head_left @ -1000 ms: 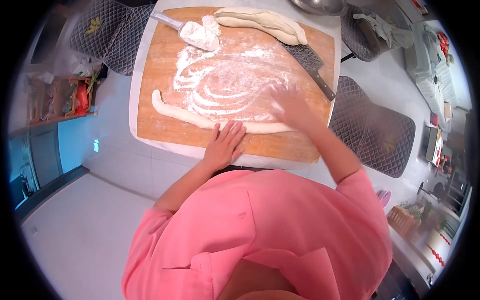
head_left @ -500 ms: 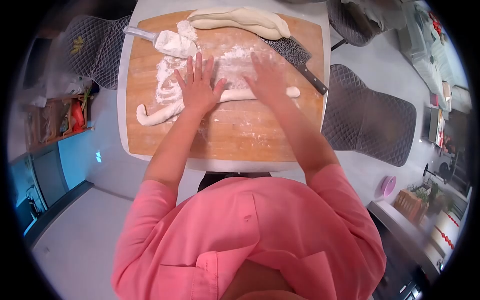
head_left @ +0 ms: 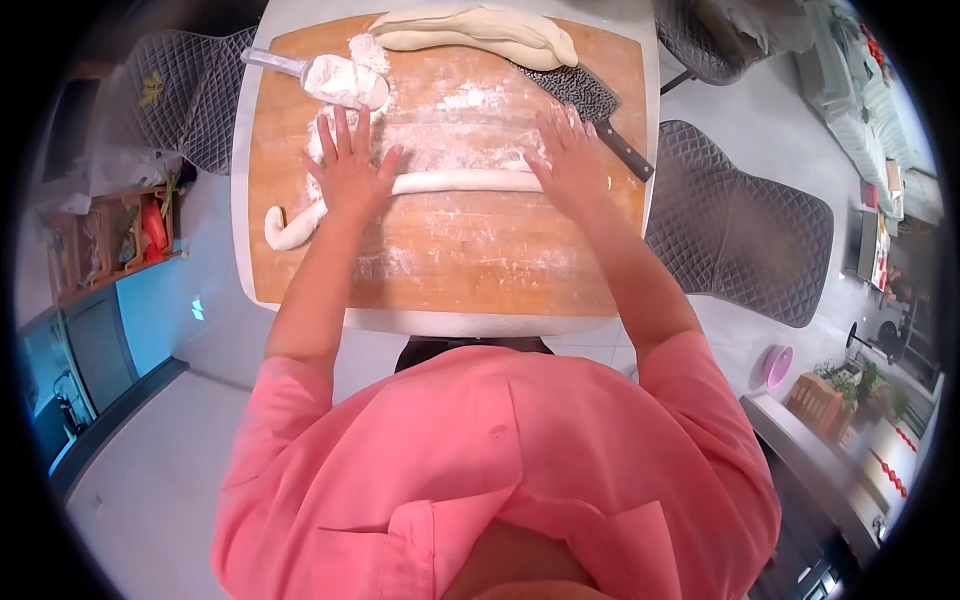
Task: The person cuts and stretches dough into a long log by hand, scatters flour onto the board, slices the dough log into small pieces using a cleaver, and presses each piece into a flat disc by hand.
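A long thin dough rope (head_left: 462, 181) lies across the floured wooden board (head_left: 450, 270), its left end curled. Over the rope's left part my left hand (head_left: 350, 175) lies flat with fingers spread. My right hand (head_left: 573, 165) rests over its right part, fingers also apart, near the knife's handle. Both palms cover the dough beneath them. White flour (head_left: 475, 97) is spread beyond the rope. A scoop (head_left: 340, 80) full of flour sits at the board's upper left.
A thick piece of dough (head_left: 480, 32) lies along the board's far edge. Beside it is a cleaver (head_left: 585, 95), handle towards the right edge. Quilted chairs (head_left: 745, 220) stand right of the table and at the upper left.
From near the board's front, the dough rope has moved farther up the board. Both hands came onto it, then slid apart, left hand leftward and right hand rightward.
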A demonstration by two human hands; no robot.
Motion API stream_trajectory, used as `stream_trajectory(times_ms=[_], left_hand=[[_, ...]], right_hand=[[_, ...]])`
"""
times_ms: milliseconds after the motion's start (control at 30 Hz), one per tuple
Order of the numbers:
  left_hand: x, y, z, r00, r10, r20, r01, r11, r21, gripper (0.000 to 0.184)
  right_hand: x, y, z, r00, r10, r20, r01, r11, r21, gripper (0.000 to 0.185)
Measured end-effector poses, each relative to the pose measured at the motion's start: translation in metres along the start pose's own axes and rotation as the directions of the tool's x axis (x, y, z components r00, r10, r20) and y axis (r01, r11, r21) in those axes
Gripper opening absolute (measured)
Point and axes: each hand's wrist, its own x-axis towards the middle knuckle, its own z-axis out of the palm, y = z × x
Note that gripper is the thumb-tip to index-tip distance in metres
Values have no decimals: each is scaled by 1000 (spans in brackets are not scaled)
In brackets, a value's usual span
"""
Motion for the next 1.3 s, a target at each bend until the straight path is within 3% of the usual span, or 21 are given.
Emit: stream_trajectory(times_ms=[33, 100, 167, 267, 300, 367, 400, 433, 500, 567, 600, 700, 800, 867, 933, 1000, 1033, 1100, 1200, 1267, 1300], left_hand=[[-8, -5, 0, 1000, -1, -7, 1, 1000, 3, 65], [-54, -9, -5, 990, 55, 129, -53, 998, -18, 64], [-109, 1, -33, 962, 65, 267, -63, 998, -16, 64], [-149, 0, -41, 910, -46, 413, -3, 993, 117, 65], [-146, -2, -34, 974, 34, 226, -39, 999, 19, 64], [-109, 6, -12, 976, 35, 214, -35, 999, -3, 62], [-87, 16, 1, 979, 33, 199, -29, 999, -26, 60], [-59, 45, 0, 946, 126, 298, -94, 989, -118, 58], [-48, 88, 4, 896, 226, 382, -151, 964, -218, 56], [-63, 98, 32, 968, 173, 180, -109, 941, -320, 55], [-75, 97, 23, 967, 181, 180, -116, 940, -321, 55], [-137, 88, -18, 926, 309, 217, -242, 927, -286, 57], [-147, 81, -23, 886, 307, 347, -248, 947, -205, 61], [-95, 85, -26, 908, 196, 371, -167, 980, -110, 63], [-54, 77, 0, 971, 82, 223, -79, 997, -21, 63], [-47, 63, -3, 971, 53, 234, -57, 998, 9, 62], [-41, 57, -4, 972, 33, 233, -43, 998, 40, 62], [-84, 48, -17, 957, 113, 268, -87, 990, -108, 62], [-145, 48, -38, 938, 100, 330, -71, 993, -98, 62], [-155, 35, -40, 881, 51, 470, -88, 995, 57, 64], [-140, 30, -33, 924, 99, 368, -123, 992, 41, 64]], right_hand=[[3, 3, -3, 998, -54, -44, 54, 999, 4, 64], [-43, -7, -19, 994, -76, 74, 79, 996, -38, 62], [-105, -20, -22, 969, 23, 245, -13, 999, -43, 62], [-154, -30, -21, 990, 16, 139, -10, 999, -48, 61], [-145, -35, -28, 990, 19, 142, -13, 999, -48, 61], [-94, -53, -35, 981, 174, 80, -179, 982, 65, 57], [-70, -55, -18, 989, 127, 74, -137, 979, 148, 54], [-45, -60, -1, 995, 80, 67, -94, 969, 229, 50], [4, -87, 13, 982, -25, 187, 11, 997, 75, 46], [-10, -90, 5, 994, -46, 102, 44, 999, 27, 45], [-24, -94, 0, 997, -72, 29, 72, 997, -20, 45], [-110, -100, -8, 992, -94, 83, 87, 993, 84, 49], [-107, -88, -5, 987, -91, 134, 77, 991, 110, 56], [-66, -72, -10, 981, -7, 193, 2, 1000, 29, 62], [-27, -54, -12, 973, 64, 221, -60, 998, -27, 62], [-18, -38, -3, 986, 159, -38, -159, 987, -2, 62], [-32, -39, -4, 989, 144, -42, -146, 989, -37, 64], [-81, -47, -16, 986, 121, 114, -115, 992, -56, 65], [-141, -57, -14, 986, 117, 119, -122, 992, 33, 65], [-146, -53, -13, 982, 125, 142, -125, 992, -3, 67], [-123, -48, -18, 977, 165, 131, -163, 986, -26, 65]])
